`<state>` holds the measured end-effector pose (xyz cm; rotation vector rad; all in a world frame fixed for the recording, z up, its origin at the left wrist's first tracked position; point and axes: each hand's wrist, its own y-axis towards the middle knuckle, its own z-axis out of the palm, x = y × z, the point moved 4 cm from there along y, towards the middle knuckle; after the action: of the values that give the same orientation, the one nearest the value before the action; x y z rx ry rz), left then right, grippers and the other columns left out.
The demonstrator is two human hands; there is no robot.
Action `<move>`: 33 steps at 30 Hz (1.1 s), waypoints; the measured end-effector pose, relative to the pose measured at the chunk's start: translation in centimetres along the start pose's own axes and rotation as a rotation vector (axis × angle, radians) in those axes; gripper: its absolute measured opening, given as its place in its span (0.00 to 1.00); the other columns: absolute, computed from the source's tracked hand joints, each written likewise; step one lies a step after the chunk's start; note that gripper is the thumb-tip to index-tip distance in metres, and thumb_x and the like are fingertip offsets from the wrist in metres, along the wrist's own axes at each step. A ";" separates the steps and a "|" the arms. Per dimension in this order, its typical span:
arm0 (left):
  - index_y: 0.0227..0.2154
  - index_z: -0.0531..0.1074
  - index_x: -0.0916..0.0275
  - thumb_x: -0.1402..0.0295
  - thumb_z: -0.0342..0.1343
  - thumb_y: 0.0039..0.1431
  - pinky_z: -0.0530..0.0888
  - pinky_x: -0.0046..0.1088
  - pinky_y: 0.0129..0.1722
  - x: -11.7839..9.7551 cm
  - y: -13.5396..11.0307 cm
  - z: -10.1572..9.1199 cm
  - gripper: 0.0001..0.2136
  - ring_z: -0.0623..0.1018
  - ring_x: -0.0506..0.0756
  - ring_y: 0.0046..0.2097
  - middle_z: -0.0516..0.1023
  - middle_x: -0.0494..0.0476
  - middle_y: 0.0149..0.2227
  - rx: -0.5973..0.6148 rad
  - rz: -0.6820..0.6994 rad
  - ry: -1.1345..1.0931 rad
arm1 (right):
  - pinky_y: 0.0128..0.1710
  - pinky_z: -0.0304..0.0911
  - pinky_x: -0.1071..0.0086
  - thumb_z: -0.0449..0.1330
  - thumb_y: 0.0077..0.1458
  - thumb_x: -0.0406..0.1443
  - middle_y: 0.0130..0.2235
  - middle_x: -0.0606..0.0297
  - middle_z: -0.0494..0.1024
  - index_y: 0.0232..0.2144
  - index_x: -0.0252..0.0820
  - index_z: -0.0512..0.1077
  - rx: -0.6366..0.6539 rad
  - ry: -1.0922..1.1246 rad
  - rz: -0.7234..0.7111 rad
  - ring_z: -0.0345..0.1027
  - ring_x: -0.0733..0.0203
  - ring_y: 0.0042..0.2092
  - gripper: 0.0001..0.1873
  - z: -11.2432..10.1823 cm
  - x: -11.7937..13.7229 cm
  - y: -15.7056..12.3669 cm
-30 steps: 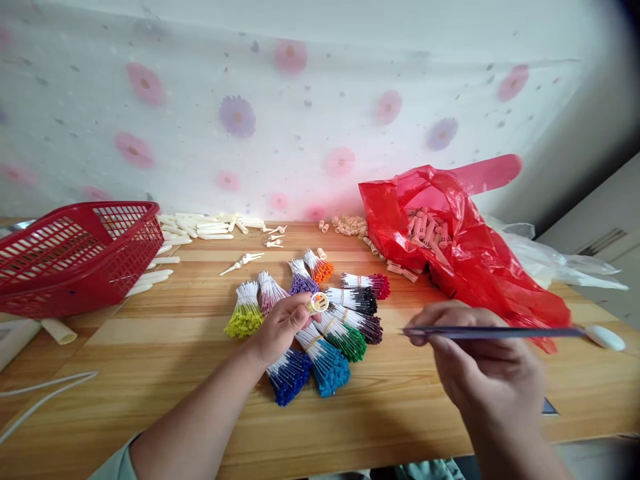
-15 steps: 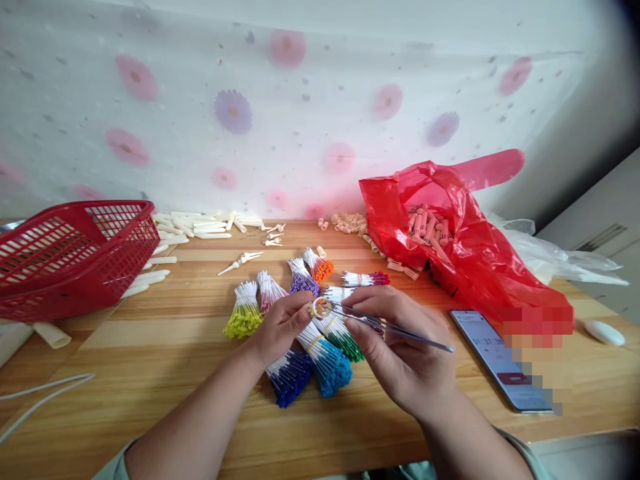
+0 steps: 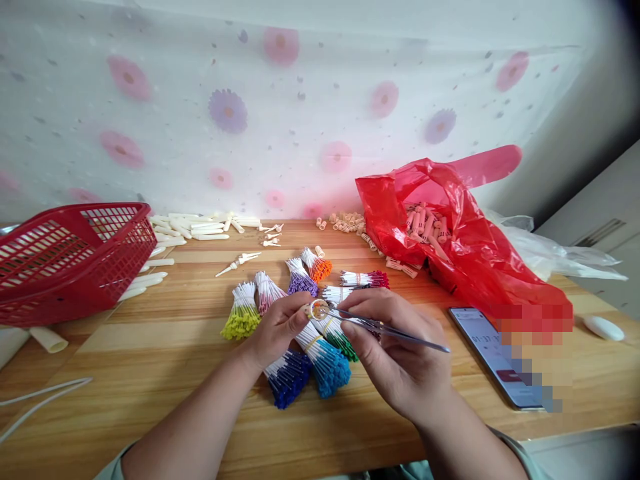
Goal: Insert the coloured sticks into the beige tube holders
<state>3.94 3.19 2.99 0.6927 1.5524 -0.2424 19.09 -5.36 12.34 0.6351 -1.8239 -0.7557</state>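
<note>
My left hand is closed, pinching a small round white piece between thumb and fingers. My right hand grips thin metal tweezers, whose tip touches that round piece. Both hands hover over a fan of banded stick bundles with coloured tips: yellow, pink, purple, orange, dark red, green, light blue and dark blue.
A red mesh basket stands at the left. White tubes lie by the wall. A red plastic bag holds pink cylinders. A phone lies right of my hand. White cables cross the front left.
One second ago my right hand held the tweezers out to the right over the phone; it has swung left, bringing the tip to the round piece. My left hand has barely moved.
</note>
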 end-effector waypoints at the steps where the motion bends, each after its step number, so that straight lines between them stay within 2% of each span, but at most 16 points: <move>1: 0.27 0.70 0.65 0.40 0.47 0.52 0.61 0.26 0.27 0.0 0.0 0.0 0.28 0.63 0.51 0.28 0.63 0.51 0.25 0.003 -0.002 0.005 | 0.35 0.67 0.71 0.59 0.51 0.24 0.35 0.63 0.78 0.34 0.40 0.70 0.009 -0.001 -0.006 0.72 0.65 0.35 0.09 0.0 0.1 0.0; 6: 0.28 0.71 0.66 0.41 0.48 0.53 0.60 0.25 0.27 -0.2 0.0 0.0 0.27 0.63 0.51 0.28 0.63 0.51 0.25 0.025 0.008 0.002 | 0.36 0.67 0.73 0.60 0.50 0.23 0.35 0.63 0.77 0.33 0.39 0.70 0.018 -0.009 -0.015 0.72 0.66 0.36 0.09 0.1 0.1 0.1; 13: 0.25 0.66 0.64 0.42 0.48 0.53 0.59 0.26 0.27 -0.2 0.1 0.3 0.26 0.62 0.51 0.28 0.62 0.51 0.24 0.058 -0.016 0.003 | 0.34 0.68 0.70 0.59 0.51 0.25 0.34 0.63 0.77 0.33 0.41 0.71 0.007 0.014 0.027 0.72 0.63 0.34 0.09 0.0 -0.4 -0.3; 17: 0.24 0.64 0.63 0.41 0.48 0.53 0.59 0.26 0.27 -0.1 0.1 0.2 0.26 0.62 0.51 0.27 0.61 0.50 0.24 0.032 0.004 0.020 | 0.34 0.68 0.71 0.59 0.51 0.24 0.34 0.63 0.78 0.33 0.40 0.71 -0.023 0.032 0.039 0.72 0.64 0.34 0.08 0.0 -0.6 -0.4; 26: 0.29 0.71 0.64 0.44 0.47 0.56 0.64 0.28 0.35 -1.0 0.2 -0.4 0.25 0.67 0.53 0.32 0.67 0.53 0.29 -0.041 0.125 0.241 | 0.35 0.68 0.72 0.60 0.51 0.24 0.34 0.63 0.78 0.32 0.39 0.71 -0.071 0.042 0.046 0.72 0.65 0.34 0.08 0.6 -0.6 -0.5; 33: 0.28 0.71 0.64 0.44 0.47 0.56 0.62 0.27 0.33 -0.9 0.1 -0.1 0.25 0.64 0.52 0.31 0.64 0.51 0.28 -0.026 0.097 0.164 | 0.37 0.69 0.72 0.60 0.50 0.23 0.36 0.63 0.78 0.34 0.40 0.71 -0.064 0.050 0.038 0.72 0.65 0.36 0.11 0.0 -0.6 -0.8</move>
<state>3.86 3.14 3.90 0.7809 1.6695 -0.0941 19.36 -5.47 11.36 0.5710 -1.7548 -0.7634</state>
